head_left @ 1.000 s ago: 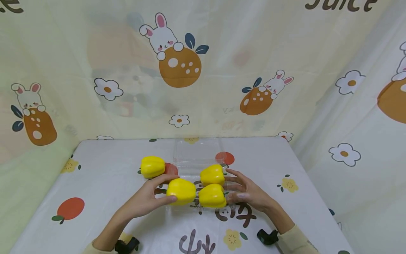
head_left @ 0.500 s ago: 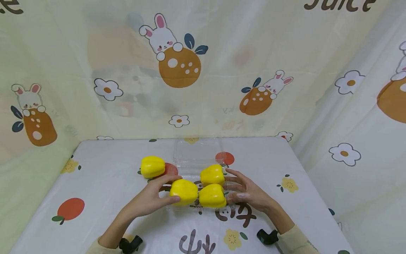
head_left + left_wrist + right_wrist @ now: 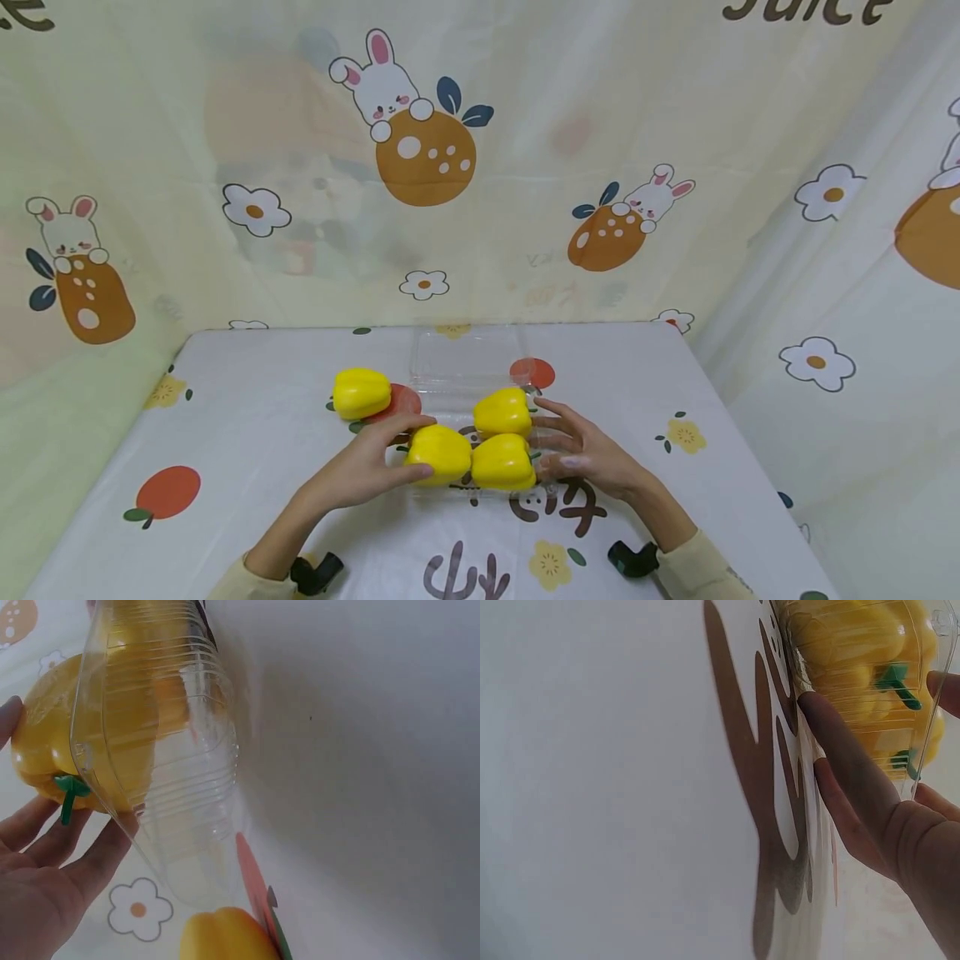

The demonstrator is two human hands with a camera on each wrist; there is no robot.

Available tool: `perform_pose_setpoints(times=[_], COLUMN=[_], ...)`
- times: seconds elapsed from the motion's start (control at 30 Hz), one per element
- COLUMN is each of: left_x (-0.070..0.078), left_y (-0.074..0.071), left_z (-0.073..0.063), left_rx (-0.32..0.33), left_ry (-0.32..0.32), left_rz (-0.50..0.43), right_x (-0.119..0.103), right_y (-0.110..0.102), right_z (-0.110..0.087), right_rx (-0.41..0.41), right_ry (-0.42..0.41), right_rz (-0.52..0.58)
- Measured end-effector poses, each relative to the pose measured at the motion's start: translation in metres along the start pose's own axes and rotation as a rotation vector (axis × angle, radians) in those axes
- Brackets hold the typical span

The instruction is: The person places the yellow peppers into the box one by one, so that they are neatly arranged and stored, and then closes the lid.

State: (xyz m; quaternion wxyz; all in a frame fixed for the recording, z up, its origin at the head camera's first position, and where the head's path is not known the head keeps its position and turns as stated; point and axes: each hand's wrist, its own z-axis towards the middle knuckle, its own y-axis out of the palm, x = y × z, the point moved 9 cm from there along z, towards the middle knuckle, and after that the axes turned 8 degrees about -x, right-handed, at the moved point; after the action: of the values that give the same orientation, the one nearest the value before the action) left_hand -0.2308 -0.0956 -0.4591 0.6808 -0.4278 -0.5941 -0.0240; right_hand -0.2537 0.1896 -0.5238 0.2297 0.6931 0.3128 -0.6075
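Observation:
My left hand (image 3: 375, 467) holds a yellow bell pepper (image 3: 441, 455) between thumb and fingers, at the near left of a clear plastic clamshell box (image 3: 450, 404). Its green stem points back to the palm in the left wrist view, where the box's ribbed wall overlaps the pepper. Two more bell peppers, a far one (image 3: 501, 412) and a near one (image 3: 502, 462), lie in the box's right half with stems to the right. Along the box's right side is my right hand (image 3: 592, 457), its fingers extended and touching the wall and rim.
A fourth yellow bell pepper (image 3: 362, 394) lies on the table to the left of the box. The box's clear lid (image 3: 468, 354) is folded back, away from me. A printed cloth covers the table (image 3: 247, 433), and a printed curtain (image 3: 510, 242) hangs behind it.
My left hand has moved the bell pepper a little to the right, up against the near pepper in the box. The right hand has stayed where it was.

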Motion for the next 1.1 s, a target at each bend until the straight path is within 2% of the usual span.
perform_pose_setpoints(times=[0.3,1.1], left_x=[0.002,-0.0038], left_y=[0.0026,0.0065], left_z=[-0.0002,0.0004], left_rx=[-0.002,0.002], left_ry=[-0.029,-0.09], left_rz=[0.029,0.079], right_x=[-0.0007,-0.0023], right_y=[0.0008,0.0019], right_z=[0.0,0.0008], right_rx=[0.004,0.015], right_ry=[-0.002,0.009], right_rz=[-0.011,-0.025])
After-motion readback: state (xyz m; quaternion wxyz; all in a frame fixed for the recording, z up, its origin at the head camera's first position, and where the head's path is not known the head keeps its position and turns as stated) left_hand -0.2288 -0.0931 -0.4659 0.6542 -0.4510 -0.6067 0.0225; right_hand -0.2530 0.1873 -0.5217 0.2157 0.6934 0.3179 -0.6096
